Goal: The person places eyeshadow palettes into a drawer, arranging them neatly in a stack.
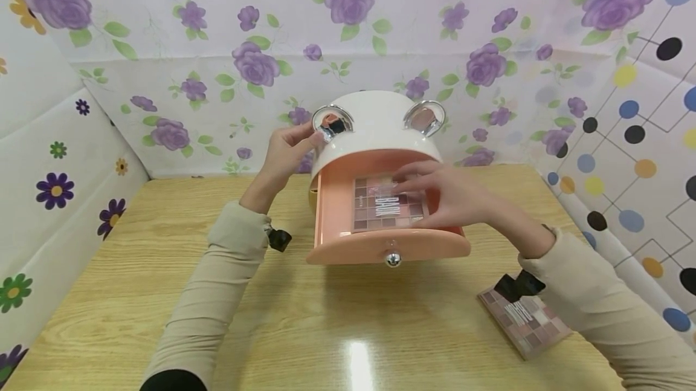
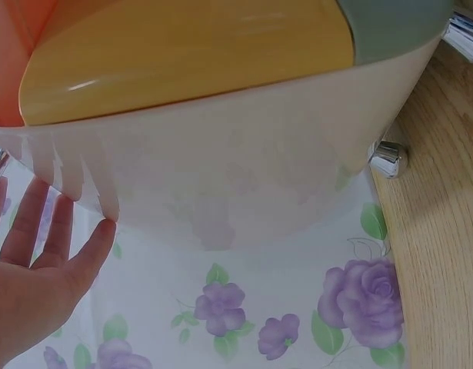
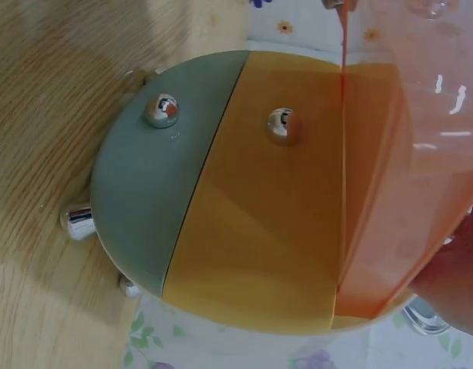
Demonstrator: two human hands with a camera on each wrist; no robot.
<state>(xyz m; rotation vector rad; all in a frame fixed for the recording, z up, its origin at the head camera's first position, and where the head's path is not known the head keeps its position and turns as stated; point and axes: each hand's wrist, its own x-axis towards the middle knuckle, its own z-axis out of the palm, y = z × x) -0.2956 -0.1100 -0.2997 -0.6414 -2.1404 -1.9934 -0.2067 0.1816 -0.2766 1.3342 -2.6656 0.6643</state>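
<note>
Nearest me on the tabletop (image 1: 348, 330), just by my right sleeve, lies a second eyeshadow palette (image 1: 524, 321), a flat pinkish grid of shades with white lettering across it (a black strap on my wrist covers one corner).

Past that stands the organizer (image 1: 380, 137), a rounded white box with two shiny silver ears on top. Its pink drawer (image 1: 388, 246) is pulled out toward me, with a small chrome knob at the front. Inside the drawer lies the eyeshadow palette (image 1: 380, 206), again a grid of rosy and brown squares with pale lettering. My right hand (image 1: 451, 194) reaches over the drawer with fingers fairly straight and spread, the tips resting on the palette; it is relaxed rather than clenched, and I cannot tell whether it truly pinches anything.

My left hand (image 1: 285, 152) is at the organizer's left side, up by the left ear; the left wrist view shows its fingers (image 2: 36, 231) straight and laid against the white wall, released, steadying rather than clasping. From the right wrist view the organizer also shows a grey-green drawer (image 3: 155, 165) and an orange drawer (image 3: 259, 207), each with its own chrome knob.

The tabletop is pale wood grain with a glare spot. Behind and around it hang white sheets printed with purple roses, with coloured dots on the right.
</note>
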